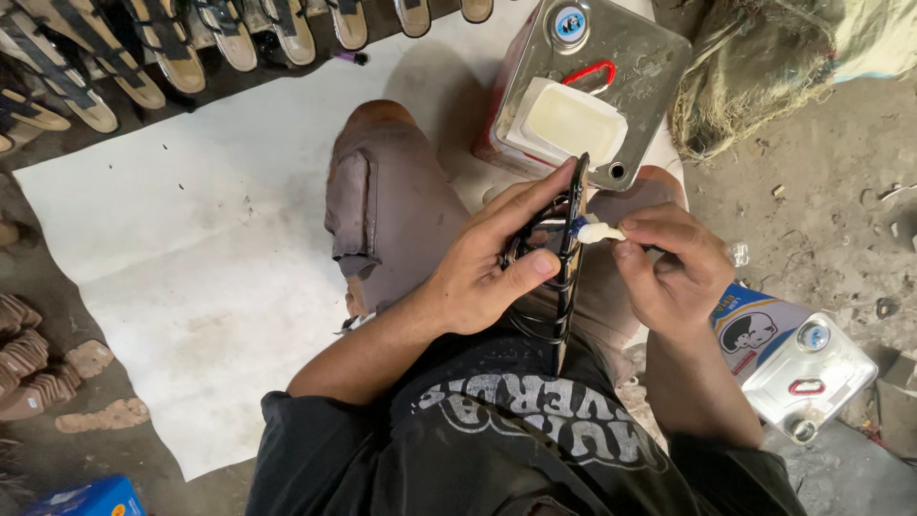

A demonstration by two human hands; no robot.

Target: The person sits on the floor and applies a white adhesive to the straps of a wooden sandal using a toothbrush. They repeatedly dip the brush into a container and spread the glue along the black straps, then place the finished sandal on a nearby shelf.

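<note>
My left hand (497,263) grips a black sandal (570,277) held on edge over my lap, its straps under my fingers and thumb. My right hand (673,268) pinches a small brush whose white, glue-laden tip (600,232) touches the sandal's side near the top. Just beyond my hands stands a metal tin (640,67) with a red handle, and on its top rests a white tub of pale glue (571,122).
A white sheet (191,239) covers the floor on my left. Several finished sandals (143,48) lie in a row along its far edge. Brown soles (38,368) are piled at the left. A second tin (807,377) lies at my right, sacking (755,67) behind it.
</note>
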